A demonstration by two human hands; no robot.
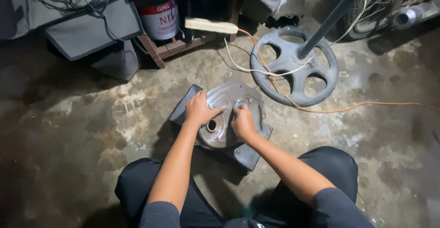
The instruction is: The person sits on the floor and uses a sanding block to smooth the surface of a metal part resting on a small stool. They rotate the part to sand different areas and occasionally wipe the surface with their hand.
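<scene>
A silver, rounded metal tank shell (231, 95) with a round filler hole (211, 126) lies on a dark flat pad (250, 154) on the concrete floor in front of my knees. My left hand (199, 109) rests flat on the shell's left side, just above the hole. My right hand (242, 121) is curled with its fingers pressed against the shell's middle; whether it holds something small is hidden.
A grey spoked round stand base (293, 67) with a dark pole (330, 19) stands right behind the shell. White and orange cables (321, 111) trail across the floor. A paint can (160, 19) sits on a wooden pallet; grey cushions (91, 28) lie at the back left.
</scene>
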